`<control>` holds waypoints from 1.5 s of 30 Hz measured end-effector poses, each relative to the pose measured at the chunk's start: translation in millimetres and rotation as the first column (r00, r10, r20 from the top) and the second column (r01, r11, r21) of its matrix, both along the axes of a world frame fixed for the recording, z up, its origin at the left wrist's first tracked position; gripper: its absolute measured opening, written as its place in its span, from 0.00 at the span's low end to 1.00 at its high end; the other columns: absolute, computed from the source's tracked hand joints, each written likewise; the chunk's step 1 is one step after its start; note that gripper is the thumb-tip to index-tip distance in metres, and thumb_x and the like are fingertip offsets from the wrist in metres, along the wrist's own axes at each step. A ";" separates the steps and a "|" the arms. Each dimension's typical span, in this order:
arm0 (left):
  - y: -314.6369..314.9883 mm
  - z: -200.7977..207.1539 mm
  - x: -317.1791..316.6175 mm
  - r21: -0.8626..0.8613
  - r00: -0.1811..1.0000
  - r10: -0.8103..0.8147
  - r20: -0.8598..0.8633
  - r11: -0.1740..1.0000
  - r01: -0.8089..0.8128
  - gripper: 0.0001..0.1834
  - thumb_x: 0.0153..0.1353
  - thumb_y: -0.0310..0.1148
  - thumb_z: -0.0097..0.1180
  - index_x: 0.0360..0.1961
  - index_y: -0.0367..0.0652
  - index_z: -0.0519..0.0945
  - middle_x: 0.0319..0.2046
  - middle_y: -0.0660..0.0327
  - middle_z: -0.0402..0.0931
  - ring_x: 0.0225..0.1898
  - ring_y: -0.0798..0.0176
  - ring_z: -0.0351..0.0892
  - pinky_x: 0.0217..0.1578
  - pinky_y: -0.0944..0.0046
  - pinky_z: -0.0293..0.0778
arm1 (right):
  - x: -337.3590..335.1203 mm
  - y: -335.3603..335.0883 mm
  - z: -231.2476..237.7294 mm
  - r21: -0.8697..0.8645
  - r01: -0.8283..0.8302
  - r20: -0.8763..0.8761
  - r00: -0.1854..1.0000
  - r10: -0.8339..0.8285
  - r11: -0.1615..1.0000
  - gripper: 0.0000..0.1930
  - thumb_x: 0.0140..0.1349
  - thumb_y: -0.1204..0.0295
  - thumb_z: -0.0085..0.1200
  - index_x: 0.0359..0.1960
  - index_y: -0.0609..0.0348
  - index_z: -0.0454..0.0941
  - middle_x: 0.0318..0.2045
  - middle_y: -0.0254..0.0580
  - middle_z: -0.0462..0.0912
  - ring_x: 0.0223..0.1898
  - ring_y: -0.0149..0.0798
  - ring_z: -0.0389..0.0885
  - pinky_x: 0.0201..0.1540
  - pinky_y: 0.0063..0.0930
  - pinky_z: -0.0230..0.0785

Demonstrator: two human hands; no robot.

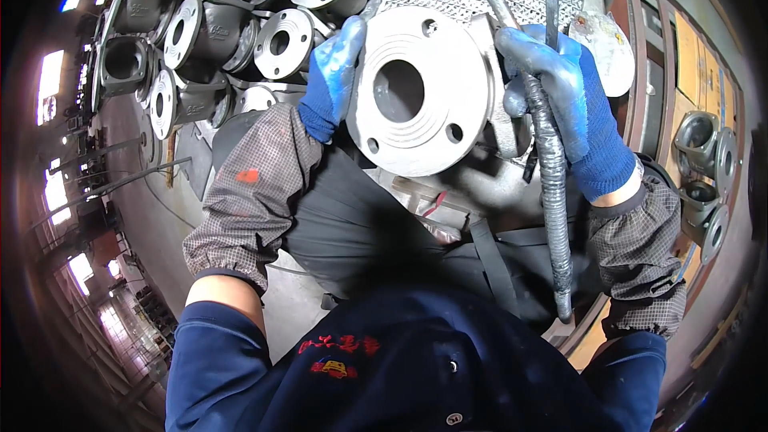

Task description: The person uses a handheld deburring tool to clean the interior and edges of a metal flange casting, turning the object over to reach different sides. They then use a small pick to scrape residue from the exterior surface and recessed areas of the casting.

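Left hand (332, 80) is clasping the flanged valve casting (420, 92) steady, bore facing up; right hand (560, 88) is fist-gripping a wrapped hose tool (550, 184) beside it.

One view only, from the person's head, tipped steeply down over the chest and forearms. It's close in: the flanged valve body (422, 90) fills the upper centre of the frame. Fisheye bending curls the workshop floor up the left edge and the wooden rack (694, 72) up the right.
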State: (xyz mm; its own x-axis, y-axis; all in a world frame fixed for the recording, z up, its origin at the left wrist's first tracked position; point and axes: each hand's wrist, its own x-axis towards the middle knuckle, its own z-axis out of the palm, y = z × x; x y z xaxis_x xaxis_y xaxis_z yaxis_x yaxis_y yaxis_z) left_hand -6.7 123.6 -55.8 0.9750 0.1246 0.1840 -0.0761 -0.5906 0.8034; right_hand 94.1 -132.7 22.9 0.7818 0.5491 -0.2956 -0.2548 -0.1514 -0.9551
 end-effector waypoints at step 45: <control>-114.1 10.5 -40.0 -0.947 0.969 0.166 -0.183 0.235 -0.220 0.24 0.71 0.43 0.43 0.54 0.30 0.71 0.46 0.56 0.76 0.42 0.67 0.77 0.45 0.70 0.74 | -142.9 -56.7 -6.5 -0.303 0.211 0.390 0.917 -0.081 0.929 0.22 0.57 0.79 0.55 0.55 0.62 0.75 0.37 0.59 0.83 0.38 0.42 0.85 0.39 0.28 0.75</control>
State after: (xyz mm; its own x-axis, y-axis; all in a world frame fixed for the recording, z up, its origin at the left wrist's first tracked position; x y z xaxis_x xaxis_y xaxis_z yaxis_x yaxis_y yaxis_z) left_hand -46.7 9.5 -45.2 0.8962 0.3678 -0.2481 -0.0361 0.6178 0.7855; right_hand -48.8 -189.4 16.5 0.9328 0.3405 -0.1181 0.0576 -0.4642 -0.8839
